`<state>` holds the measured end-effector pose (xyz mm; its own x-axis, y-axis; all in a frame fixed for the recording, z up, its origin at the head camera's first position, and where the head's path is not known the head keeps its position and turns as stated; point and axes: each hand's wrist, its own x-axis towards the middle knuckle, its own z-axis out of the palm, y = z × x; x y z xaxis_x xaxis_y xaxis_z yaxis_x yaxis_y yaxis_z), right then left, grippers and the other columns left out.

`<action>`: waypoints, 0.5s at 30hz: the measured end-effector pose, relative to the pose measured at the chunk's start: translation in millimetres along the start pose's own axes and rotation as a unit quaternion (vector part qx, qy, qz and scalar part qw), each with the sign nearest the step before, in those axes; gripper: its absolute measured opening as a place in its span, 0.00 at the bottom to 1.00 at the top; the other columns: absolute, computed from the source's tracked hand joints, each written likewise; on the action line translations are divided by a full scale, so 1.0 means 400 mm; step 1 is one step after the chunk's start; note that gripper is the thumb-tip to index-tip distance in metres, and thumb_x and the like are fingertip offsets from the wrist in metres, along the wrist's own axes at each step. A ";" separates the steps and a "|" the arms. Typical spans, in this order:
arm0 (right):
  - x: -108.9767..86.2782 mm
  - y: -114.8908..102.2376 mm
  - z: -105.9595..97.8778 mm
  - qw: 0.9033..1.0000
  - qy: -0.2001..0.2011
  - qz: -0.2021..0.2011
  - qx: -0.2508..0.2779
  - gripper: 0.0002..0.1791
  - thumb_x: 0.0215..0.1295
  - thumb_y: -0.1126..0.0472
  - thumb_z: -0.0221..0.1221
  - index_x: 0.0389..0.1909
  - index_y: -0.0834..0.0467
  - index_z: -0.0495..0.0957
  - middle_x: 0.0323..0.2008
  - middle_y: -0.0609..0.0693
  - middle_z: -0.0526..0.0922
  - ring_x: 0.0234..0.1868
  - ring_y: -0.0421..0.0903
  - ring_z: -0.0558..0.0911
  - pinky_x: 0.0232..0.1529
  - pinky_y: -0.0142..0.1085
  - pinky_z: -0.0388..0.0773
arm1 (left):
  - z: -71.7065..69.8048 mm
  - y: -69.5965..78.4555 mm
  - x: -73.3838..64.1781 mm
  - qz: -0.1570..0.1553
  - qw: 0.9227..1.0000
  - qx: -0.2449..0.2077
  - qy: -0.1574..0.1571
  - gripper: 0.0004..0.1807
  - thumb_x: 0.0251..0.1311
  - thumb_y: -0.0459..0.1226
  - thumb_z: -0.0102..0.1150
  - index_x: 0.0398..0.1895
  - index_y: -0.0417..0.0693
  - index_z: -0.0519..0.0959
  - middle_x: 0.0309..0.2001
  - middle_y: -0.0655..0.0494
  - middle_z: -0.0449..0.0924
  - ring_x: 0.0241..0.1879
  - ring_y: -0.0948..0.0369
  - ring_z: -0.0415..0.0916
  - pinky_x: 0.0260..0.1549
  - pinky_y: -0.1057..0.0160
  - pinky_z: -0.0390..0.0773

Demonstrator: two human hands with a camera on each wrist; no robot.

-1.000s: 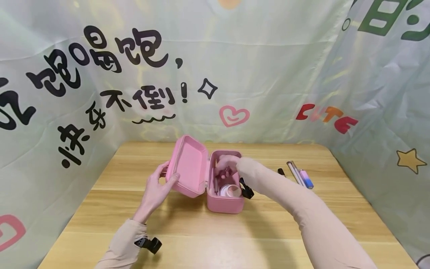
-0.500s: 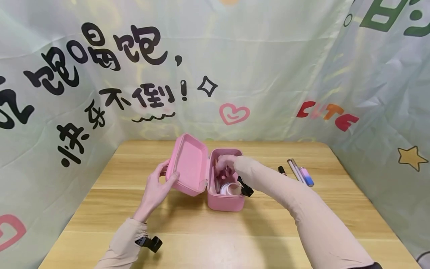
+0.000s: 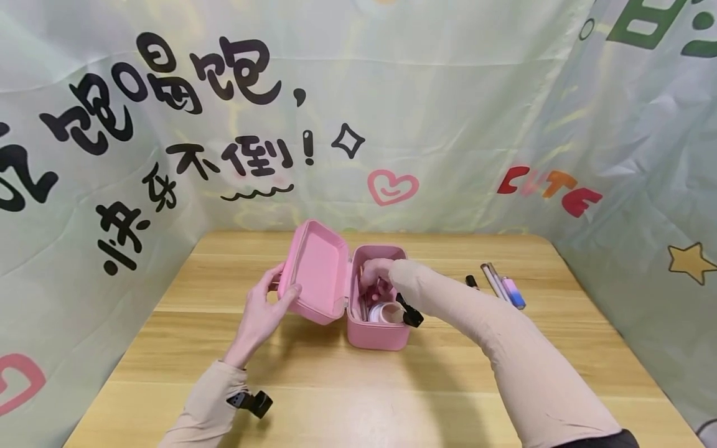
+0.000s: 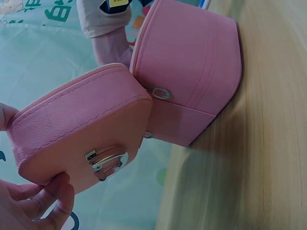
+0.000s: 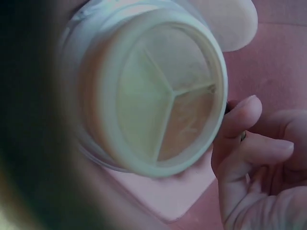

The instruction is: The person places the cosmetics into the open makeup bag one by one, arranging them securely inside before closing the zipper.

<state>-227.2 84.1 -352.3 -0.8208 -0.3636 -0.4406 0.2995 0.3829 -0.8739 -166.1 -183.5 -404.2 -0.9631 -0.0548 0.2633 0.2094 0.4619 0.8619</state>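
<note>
A pink cosmetic case (image 3: 378, 336) stands on the wooden table with its lid (image 3: 321, 269) swung out to the left. My left hand (image 3: 262, 316) grips the lid at its outer edge, thumb on the near side. In the left wrist view, fingertips press the lid's outside near a metal-ringed handle (image 4: 111, 163). My right hand (image 3: 375, 274) reaches down inside the case, fingers bent. Beside them in the right wrist view is a round compact (image 5: 168, 96) with three pale and tan sections under a clear cover. Small dark bits show between the right fingers; I cannot tell what they belong to.
To the right on the table (image 3: 358, 398) lie two slim pens or tubes (image 3: 494, 283), a pink-and-blue item (image 3: 513, 293) and a short black tube (image 3: 472, 282), partly behind the right sleeve. A printed cloth (image 3: 448, 112) surrounds the table's back and sides.
The head view has shifted slightly. My left hand keeps its grip on the lid, and my right hand stays inside the case with only slight finger movement.
</note>
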 end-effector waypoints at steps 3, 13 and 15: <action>-0.003 -0.003 0.002 1.000 0.006 -0.001 -0.008 0.02 0.49 0.64 0.56 0.20 0.55 0.74 0.19 0.46 0.72 0.27 0.48 0.68 0.35 0.38 0.68 | -0.001 0.000 -0.001 0.000 1.000 -0.004 -0.001 0.33 0.65 0.42 0.63 0.72 0.44 0.68 0.55 0.38 0.81 0.53 0.48 0.78 0.52 0.55 0.75; -0.022 -0.005 0.006 1.000 -0.012 -0.002 0.016 0.05 0.49 0.64 0.54 0.27 0.58 0.78 0.22 0.47 0.76 0.29 0.48 0.72 0.39 0.40 0.70 | 0.001 0.002 -0.002 -0.003 1.000 -0.003 0.000 0.33 0.64 0.42 0.63 0.72 0.44 0.68 0.56 0.38 0.81 0.54 0.47 0.78 0.53 0.54 0.75; -0.024 -0.005 0.007 1.000 -0.006 0.006 0.021 0.05 0.48 0.63 0.55 0.26 0.57 0.78 0.22 0.47 0.75 0.29 0.47 0.71 0.38 0.39 0.69 | 0.001 0.002 -0.001 -0.006 1.000 -0.003 0.000 0.33 0.64 0.41 0.63 0.72 0.44 0.68 0.56 0.38 0.81 0.54 0.47 0.78 0.53 0.54 0.75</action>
<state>-218.5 84.5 -346.6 -0.8114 -0.3684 -0.4537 0.3304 0.3513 -0.8760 -165.5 -182.8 -403.6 -0.9654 -0.0601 0.2539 0.1998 0.4555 0.8675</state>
